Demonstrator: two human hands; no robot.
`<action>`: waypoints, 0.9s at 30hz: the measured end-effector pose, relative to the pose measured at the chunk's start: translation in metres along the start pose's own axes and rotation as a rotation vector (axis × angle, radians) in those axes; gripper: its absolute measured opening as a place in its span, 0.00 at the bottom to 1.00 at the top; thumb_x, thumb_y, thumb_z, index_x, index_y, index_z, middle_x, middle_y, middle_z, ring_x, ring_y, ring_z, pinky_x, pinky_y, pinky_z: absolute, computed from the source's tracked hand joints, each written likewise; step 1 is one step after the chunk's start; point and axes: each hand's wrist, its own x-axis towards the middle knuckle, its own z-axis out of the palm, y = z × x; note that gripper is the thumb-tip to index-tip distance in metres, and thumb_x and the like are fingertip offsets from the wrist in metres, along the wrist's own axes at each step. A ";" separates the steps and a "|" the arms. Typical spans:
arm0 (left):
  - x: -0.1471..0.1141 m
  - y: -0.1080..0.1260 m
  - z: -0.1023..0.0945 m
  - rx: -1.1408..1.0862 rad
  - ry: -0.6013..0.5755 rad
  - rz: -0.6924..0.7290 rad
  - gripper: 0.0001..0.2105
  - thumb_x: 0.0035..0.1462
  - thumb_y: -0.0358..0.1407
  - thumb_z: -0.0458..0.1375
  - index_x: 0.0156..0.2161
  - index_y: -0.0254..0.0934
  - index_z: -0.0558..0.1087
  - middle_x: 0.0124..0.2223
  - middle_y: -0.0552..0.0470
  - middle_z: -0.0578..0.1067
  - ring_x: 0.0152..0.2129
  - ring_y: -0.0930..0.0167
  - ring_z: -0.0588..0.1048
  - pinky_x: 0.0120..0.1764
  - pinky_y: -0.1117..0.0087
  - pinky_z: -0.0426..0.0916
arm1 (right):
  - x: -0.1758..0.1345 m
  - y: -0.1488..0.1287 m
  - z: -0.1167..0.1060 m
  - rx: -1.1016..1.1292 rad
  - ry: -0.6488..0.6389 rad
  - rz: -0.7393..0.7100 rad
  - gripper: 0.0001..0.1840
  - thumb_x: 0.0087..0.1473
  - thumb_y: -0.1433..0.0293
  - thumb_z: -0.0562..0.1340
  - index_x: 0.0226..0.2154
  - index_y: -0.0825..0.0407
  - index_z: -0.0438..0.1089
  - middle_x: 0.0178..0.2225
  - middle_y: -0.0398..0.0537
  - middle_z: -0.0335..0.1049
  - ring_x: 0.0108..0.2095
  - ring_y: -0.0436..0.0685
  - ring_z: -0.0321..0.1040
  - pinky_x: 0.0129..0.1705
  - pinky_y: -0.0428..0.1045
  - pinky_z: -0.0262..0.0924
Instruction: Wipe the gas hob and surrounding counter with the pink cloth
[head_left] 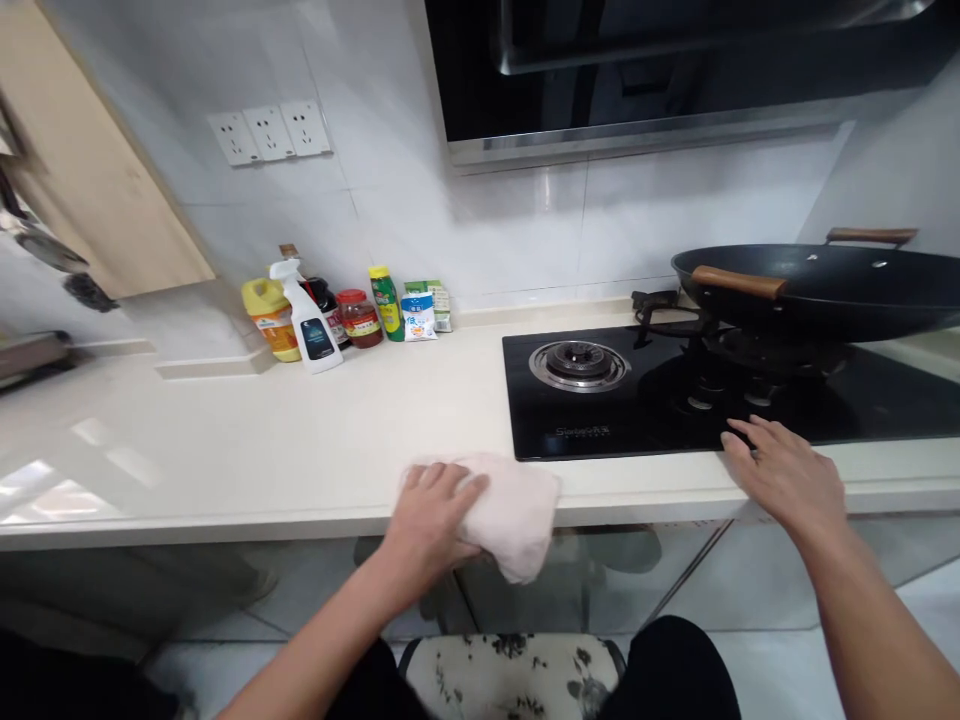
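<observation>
My left hand (429, 520) is closed on a pale pink cloth (514, 510) at the front edge of the white countertop (225, 440). Part of the cloth lies on the counter, and the rest hangs over the edge. My right hand (787, 470) rests at the front rim of the black gas stove (600, 420), its fingers stretched out and apart, with nothing in it. The left burner (579, 365) of the stove is bare. On the right burner sits a large black wok (810, 290) with wooden handles.
Against the wall stand a yellow jug (274, 325), a white spray bottle (311, 330), a red-lidded jar (360, 320), a green bottle (385, 305) and a small white packet (418, 317). A range hood (645, 130) hangs above the stove. Below me is a floral stool seat (510, 675).
</observation>
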 end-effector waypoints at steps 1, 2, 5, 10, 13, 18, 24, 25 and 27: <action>-0.011 -0.018 -0.004 0.004 -0.009 -0.040 0.35 0.46 0.51 0.71 0.58 0.40 0.70 0.54 0.41 0.74 0.49 0.54 0.70 0.52 0.50 0.62 | 0.000 0.000 -0.001 -0.001 -0.016 0.001 0.33 0.64 0.51 0.46 0.60 0.52 0.67 0.66 0.57 0.59 0.66 0.72 0.53 0.62 0.70 0.53; -0.022 -0.035 -0.008 0.013 -0.019 -0.079 0.36 0.45 0.51 0.72 0.58 0.41 0.71 0.55 0.41 0.74 0.51 0.54 0.70 0.53 0.51 0.61 | 0.000 0.000 -0.001 -0.001 -0.026 -0.002 0.34 0.64 0.51 0.46 0.61 0.53 0.67 0.66 0.57 0.58 0.67 0.72 0.52 0.62 0.70 0.53; -0.053 -0.086 -0.016 0.047 -0.080 -0.165 0.39 0.44 0.56 0.70 0.60 0.41 0.71 0.60 0.41 0.73 0.55 0.54 0.70 0.56 0.55 0.61 | 0.002 0.004 0.001 0.006 -0.013 -0.023 0.34 0.64 0.51 0.46 0.60 0.53 0.68 0.65 0.58 0.60 0.66 0.73 0.53 0.62 0.69 0.52; -0.100 -0.144 -0.029 0.131 -0.175 -0.335 0.40 0.49 0.61 0.64 0.64 0.48 0.68 0.64 0.44 0.69 0.59 0.52 0.67 0.59 0.51 0.58 | 0.003 0.012 0.007 0.028 0.044 -0.058 0.32 0.60 0.48 0.47 0.54 0.47 0.72 0.62 0.58 0.64 0.63 0.76 0.58 0.60 0.70 0.55; -0.122 -0.148 -0.032 0.194 -0.123 -0.468 0.35 0.53 0.57 0.63 0.64 0.50 0.67 0.68 0.44 0.64 0.63 0.48 0.62 0.58 0.45 0.58 | -0.009 -0.004 0.006 0.134 0.084 -0.147 0.31 0.60 0.46 0.47 0.50 0.44 0.73 0.61 0.55 0.65 0.60 0.75 0.62 0.60 0.69 0.57; -0.146 -0.114 -0.016 0.183 0.061 -0.562 0.21 0.63 0.46 0.55 0.60 0.50 0.73 0.66 0.45 0.66 0.65 0.49 0.59 0.57 0.45 0.62 | -0.045 -0.070 0.009 0.348 0.099 -0.359 0.26 0.64 0.50 0.48 0.47 0.46 0.73 0.56 0.50 0.69 0.57 0.64 0.67 0.61 0.63 0.60; -0.140 -0.096 -0.006 0.189 0.018 -0.650 0.25 0.68 0.47 0.44 0.67 0.49 0.63 0.71 0.46 0.58 0.69 0.50 0.48 0.59 0.37 0.55 | -0.059 -0.108 0.018 0.316 0.198 -0.446 0.23 0.66 0.54 0.49 0.45 0.46 0.74 0.51 0.48 0.74 0.54 0.65 0.69 0.60 0.65 0.58; -0.134 -0.101 -0.009 0.187 -0.033 -0.663 0.26 0.67 0.49 0.45 0.67 0.49 0.62 0.71 0.46 0.57 0.69 0.50 0.48 0.60 0.37 0.53 | -0.059 -0.108 0.019 0.312 0.211 -0.449 0.22 0.66 0.54 0.50 0.45 0.46 0.74 0.51 0.48 0.75 0.54 0.65 0.69 0.59 0.66 0.59; -0.117 -0.117 -0.016 0.163 -0.151 -0.687 0.29 0.64 0.53 0.48 0.67 0.49 0.63 0.71 0.46 0.58 0.68 0.49 0.51 0.61 0.38 0.51 | -0.060 -0.106 0.020 0.304 0.228 -0.454 0.22 0.65 0.54 0.50 0.45 0.46 0.74 0.50 0.48 0.75 0.53 0.66 0.69 0.58 0.67 0.59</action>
